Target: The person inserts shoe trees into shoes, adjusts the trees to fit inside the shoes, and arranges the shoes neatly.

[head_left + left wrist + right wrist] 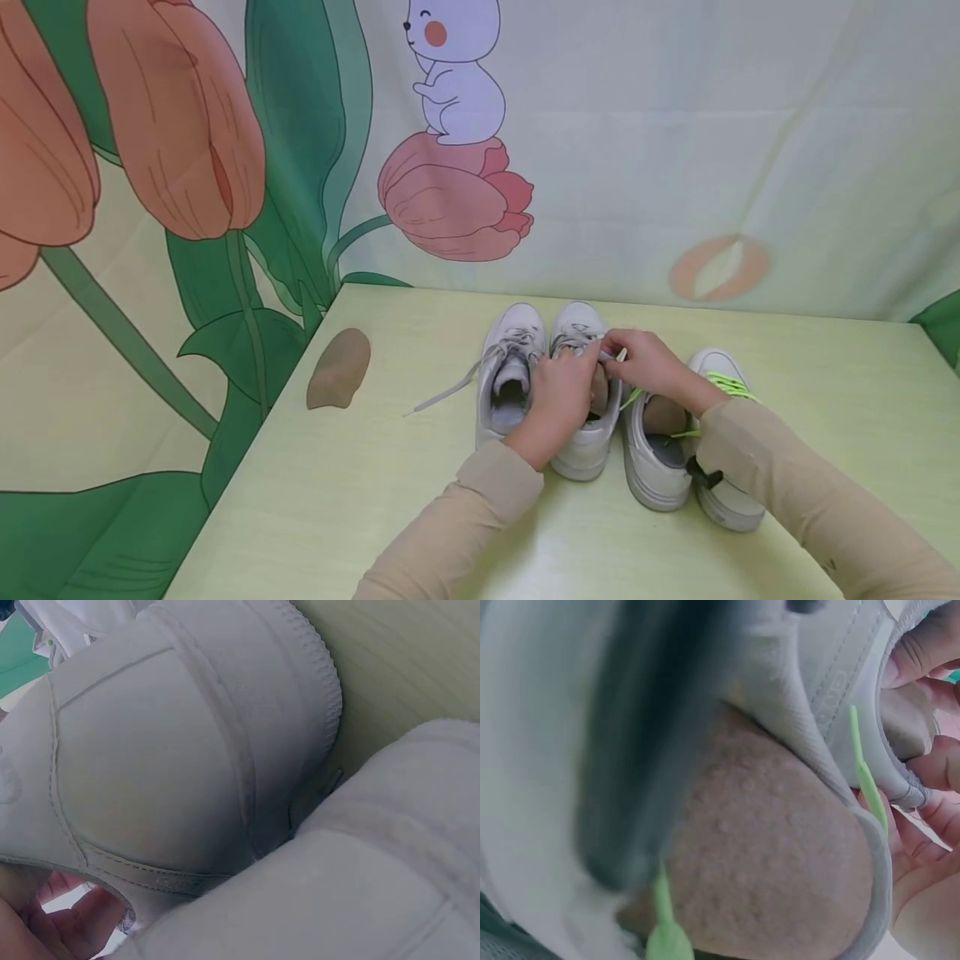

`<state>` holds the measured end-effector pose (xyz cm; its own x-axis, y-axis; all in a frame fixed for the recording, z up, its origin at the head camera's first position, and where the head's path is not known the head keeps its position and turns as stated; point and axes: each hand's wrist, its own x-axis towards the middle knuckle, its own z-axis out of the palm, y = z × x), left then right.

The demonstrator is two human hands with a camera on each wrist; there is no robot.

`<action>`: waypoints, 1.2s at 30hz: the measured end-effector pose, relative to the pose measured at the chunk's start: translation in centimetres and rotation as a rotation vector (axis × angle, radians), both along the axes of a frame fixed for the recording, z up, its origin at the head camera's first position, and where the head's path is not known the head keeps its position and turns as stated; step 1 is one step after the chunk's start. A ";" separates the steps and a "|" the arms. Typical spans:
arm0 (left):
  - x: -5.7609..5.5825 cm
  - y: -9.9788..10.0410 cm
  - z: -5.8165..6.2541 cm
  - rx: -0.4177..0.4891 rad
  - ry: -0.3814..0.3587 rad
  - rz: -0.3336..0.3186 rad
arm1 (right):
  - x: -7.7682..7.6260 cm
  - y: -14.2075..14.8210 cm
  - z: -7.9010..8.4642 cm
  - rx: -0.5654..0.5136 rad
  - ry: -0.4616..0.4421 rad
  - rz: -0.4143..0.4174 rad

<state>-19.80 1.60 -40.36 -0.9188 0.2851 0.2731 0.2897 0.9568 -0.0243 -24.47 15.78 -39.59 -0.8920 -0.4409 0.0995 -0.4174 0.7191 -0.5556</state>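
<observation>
A white sneaker with grey laces, the right one of its pair, is between my hands. At its opening my left hand grips the upper near the tongue, with curled fingers showing past the collar. From the right, my right hand pinches the upper edge of the same sneaker beside the laces; exactly which layer is hidden by the fingers. Inside that sneaker sits a brown shoe insert. Its mate, another grey-laced sneaker, stands to the left, with a loose lace trailing onto the table.
Two white sneakers with neon green laces stand at the right, partly under my right sleeve. One contains a brown insert. A loose brown insert lies at the table's left. Behind the table hangs a tulip-printed cloth.
</observation>
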 end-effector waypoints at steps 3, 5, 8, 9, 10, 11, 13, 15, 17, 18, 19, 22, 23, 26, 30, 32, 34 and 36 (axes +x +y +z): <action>0.0 -0.1 0.0 -0.010 -0.017 0.009 | 0.0 0.0 -0.1 -0.004 0.004 -0.010; 0.0 -0.1 0.0 -0.010 -0.034 0.014 | 0.1 -0.1 -0.1 0.003 0.013 -0.010; 0.0 -0.1 0.0 0.004 -0.057 0.014 | 0.2 -0.1 0.0 0.015 0.017 -0.017; 0.0 -0.1 0.0 0.010 -0.060 0.011 | 0.2 -0.1 0.1 0.019 0.017 -0.017; 0.0 -0.1 0.0 0.017 -0.060 0.006 | 0.2 -0.1 0.1 0.021 0.015 -0.017; 0.0 -0.1 0.0 0.022 -0.057 0.000 | 0.2 0.0 0.1 0.025 0.015 -0.015; -0.1 -0.2 -0.1 0.031 -0.047 -0.010 | 0.2 0.0 0.2 0.031 0.014 -0.010; -0.3 -0.2 -0.1 0.029 -0.035 -0.016 | 0.1 0.0 0.2 0.036 0.017 -0.006; -0.4 -0.2 0.0 0.014 -0.026 -0.023 | 0.1 0.0 0.2 0.042 0.022 -0.003; -0.5 -0.1 0.0 0.003 -0.023 -0.025 | 0.1 0.0 0.2 0.043 0.025 -0.003; -0.5 -0.1 0.0 -0.008 -0.020 -0.028 | 0.1 0.0 0.2 0.048 0.029 -0.004; -0.8 -0.1 -0.1 -0.044 -0.022 -0.035 | 0.2 -0.1 0.4 0.058 0.038 -0.001; -0.9 -0.1 0.0 -0.053 -0.028 -0.037 | 0.2 -0.1 0.4 0.062 0.040 -0.001; -1.1 -0.2 0.0 -0.064 -0.055 -0.052 | 0.2 -0.1 0.4 0.063 0.045 0.004; -0.9 -0.9 0.2 -0.039 -0.072 -0.091 | 0.2 0.0 0.2 0.021 0.012 0.010; -0.7 -1.3 0.2 -0.019 -0.049 -0.105 | 0.3 0.1 0.2 -0.006 -0.016 0.011; -0.4 -1.8 0.1 0.010 -0.001 -0.110 | 0.4 0.2 0.1 -0.032 -0.044 0.006; -0.2 -2.2 -0.1 0.043 0.049 -0.098 | 0.5 0.2 0.0 -0.049 -0.065 0.002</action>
